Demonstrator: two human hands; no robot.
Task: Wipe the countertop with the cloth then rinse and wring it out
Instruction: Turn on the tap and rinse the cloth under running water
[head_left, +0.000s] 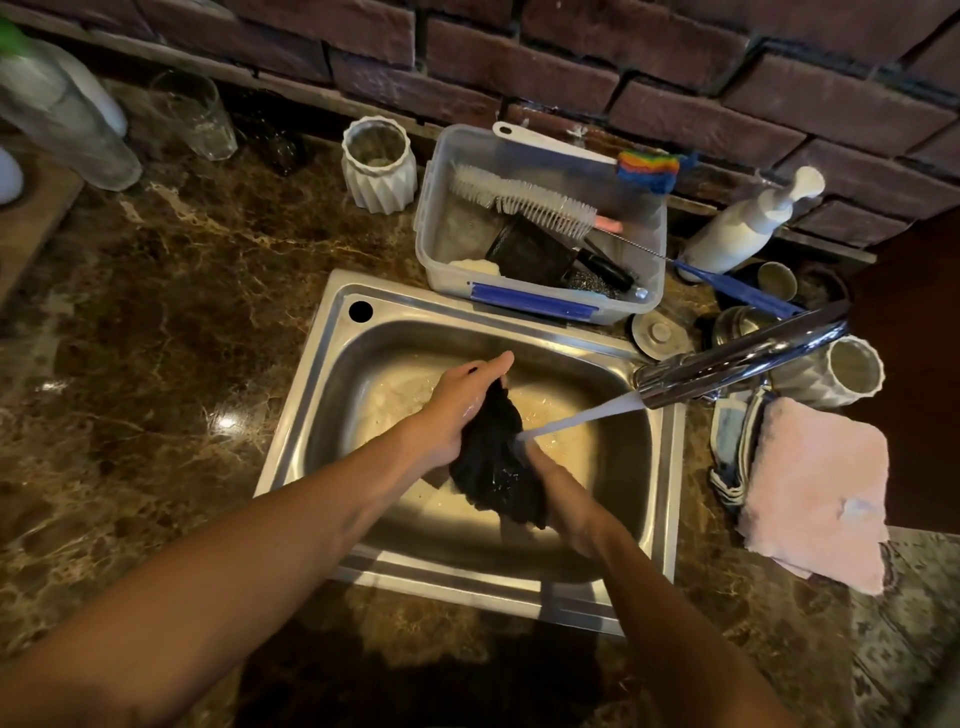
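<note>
A black wet cloth (493, 462) hangs bunched over the steel sink (332, 374). My left hand (460, 402) grips its upper end, fingers curled round it. My right hand (563, 493) holds its lower right side from beneath. Water streams from the chrome tap (737, 358) at the right and strikes the cloth between my hands. The brown marble countertop (171, 322) spreads around the sink.
Behind the sink stands a clear plastic tub (545, 306) with brushes and scrubbers. A white ribbed vase (379, 166), a glass (195, 111) and a soap pump bottle (748, 223) line the brick wall. A pink towel (815, 493) and metal cups lie at the right.
</note>
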